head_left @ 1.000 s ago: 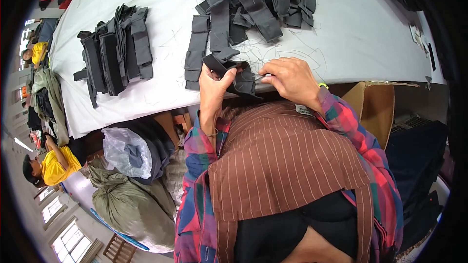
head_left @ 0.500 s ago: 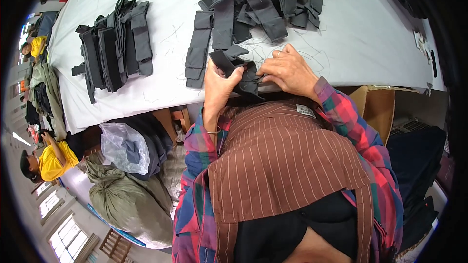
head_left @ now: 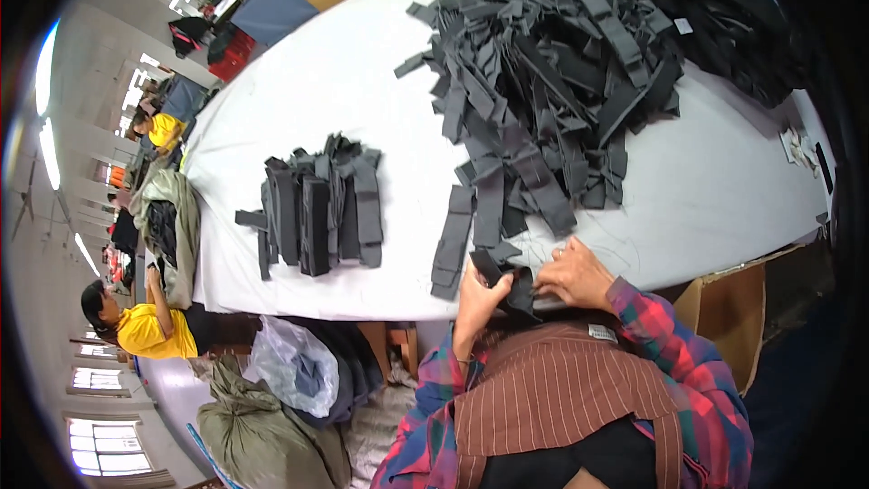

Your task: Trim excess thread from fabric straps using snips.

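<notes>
At the table's near edge, my left hand (head_left: 480, 297) grips a dark grey fabric strip (head_left: 518, 297), thumb on top, and the strip is folded and bent in it. My right hand (head_left: 577, 276) is at the strip's right edge, its fingertips pinched together there; whether they hold cloth or a thread is too small to make out. Just beyond both hands, a big tangled heap of similar grey fabric strips (head_left: 543, 63) spreads over the white-covered table (head_left: 308, 81). Loose threads lie around my right hand. To the left stands a tidier bunch of strips (head_left: 315, 208).
Black, glossy bundled material (head_left: 724, 18) lies at the far right of the table. An open cardboard box (head_left: 735, 317) stands below the right edge. Under the left edge are a clear plastic bag (head_left: 294, 367) and an olive sack (head_left: 262, 430). A person in yellow (head_left: 156, 330) is farther left.
The view has tilted up, showing more of the heap and the room, so everything appears lower and farther right. Both hands stay on the fabric strip in much the same hold.
</notes>
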Available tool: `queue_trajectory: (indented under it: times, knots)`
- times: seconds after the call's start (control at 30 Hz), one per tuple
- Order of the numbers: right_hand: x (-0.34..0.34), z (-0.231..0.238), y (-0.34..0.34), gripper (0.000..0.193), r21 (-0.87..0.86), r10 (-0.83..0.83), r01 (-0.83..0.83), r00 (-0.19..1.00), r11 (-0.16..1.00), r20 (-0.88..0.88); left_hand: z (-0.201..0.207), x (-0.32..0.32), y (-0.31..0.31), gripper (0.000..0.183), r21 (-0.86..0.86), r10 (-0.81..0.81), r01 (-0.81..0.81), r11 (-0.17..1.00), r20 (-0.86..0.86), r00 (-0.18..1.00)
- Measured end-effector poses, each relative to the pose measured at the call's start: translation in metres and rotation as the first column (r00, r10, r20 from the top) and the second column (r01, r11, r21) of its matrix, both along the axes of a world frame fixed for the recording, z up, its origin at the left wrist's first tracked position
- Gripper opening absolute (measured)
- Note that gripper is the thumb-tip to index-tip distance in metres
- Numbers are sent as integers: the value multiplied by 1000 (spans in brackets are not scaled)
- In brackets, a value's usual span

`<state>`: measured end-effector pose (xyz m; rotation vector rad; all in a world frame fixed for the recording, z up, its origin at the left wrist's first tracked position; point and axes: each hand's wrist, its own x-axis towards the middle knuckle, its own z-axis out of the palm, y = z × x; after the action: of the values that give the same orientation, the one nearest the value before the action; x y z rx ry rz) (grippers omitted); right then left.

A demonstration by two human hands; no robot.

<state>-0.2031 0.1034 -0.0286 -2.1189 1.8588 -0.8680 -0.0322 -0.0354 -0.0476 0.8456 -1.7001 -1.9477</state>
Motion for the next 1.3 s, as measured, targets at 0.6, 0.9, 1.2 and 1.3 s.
queue_trajectory:
  times: [0.6,0.9,1.2,1.3]
  knots:
    - [20,23,4,19,56,-151,142,960,988,237,8,5,3,43,88,2,3,996,-54,999]
    - [15,24,-8,16,-40,-191,194,979,980,74,10,2,-13,45,66,21,-17,998,-56,998]
    - [23,8,-5,14,-17,-174,174,985,985,1,9,3,-5,42,158,18,-17,987,-8,1000]
    - [26,7,-5,14,-24,-163,162,987,986,-16,9,5,-4,42,160,14,-14,987,-3,1000]
